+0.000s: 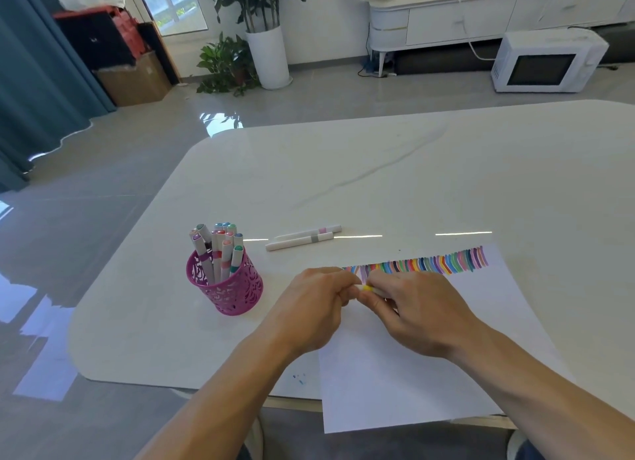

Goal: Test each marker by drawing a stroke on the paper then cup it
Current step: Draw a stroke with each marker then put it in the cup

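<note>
Both hands meet over the white paper (429, 366), just below its row of several coloured strokes (443, 263). My right hand (409, 308) grips a yellow-banded marker (368, 288); only its yellow part shows between the fingers. My left hand (319, 299) pinches that marker's left end, where a cap may be hidden. The pink mesh cup (228, 289) stands left of the hands, holding several capped markers upright. Two white markers (304, 239) lie side by side on the table behind the hands.
The white table (378, 170) has rounded corners; its near edge runs under my forearms and the paper overhangs it. Small blue ink specks (299, 380) mark the table left of the paper. Plants, a microwave and boxes stand on the floor beyond.
</note>
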{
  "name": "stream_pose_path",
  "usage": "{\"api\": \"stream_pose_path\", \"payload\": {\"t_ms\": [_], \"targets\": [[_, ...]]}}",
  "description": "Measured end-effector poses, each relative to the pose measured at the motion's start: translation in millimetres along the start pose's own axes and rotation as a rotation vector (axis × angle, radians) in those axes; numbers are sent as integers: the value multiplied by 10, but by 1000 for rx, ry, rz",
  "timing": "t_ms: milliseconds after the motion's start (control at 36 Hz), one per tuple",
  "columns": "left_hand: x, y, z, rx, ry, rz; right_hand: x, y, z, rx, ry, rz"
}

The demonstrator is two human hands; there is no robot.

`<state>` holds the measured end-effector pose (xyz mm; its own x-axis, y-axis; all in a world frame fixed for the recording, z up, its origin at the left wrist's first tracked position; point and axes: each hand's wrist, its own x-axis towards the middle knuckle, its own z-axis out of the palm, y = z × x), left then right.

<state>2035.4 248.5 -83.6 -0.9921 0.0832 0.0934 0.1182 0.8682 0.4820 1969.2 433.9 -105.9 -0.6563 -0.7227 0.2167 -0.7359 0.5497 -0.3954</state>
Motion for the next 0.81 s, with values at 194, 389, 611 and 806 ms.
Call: {"api": "stream_pose_path", "payload": {"t_ms": [194,389,611,806], "targets": [[0,31,-10,-27,49,1,10,4,-18,-6,-3,10],[8,31,-11,-35,47,-2,13,-30,-39,-7,-22,29],[16,-42,-102,-28,75,-41,40,5,-115,61,-40,228],[-28,-61,-49,-4,75,-65,68,-21,-129,196,-69,297]]}}
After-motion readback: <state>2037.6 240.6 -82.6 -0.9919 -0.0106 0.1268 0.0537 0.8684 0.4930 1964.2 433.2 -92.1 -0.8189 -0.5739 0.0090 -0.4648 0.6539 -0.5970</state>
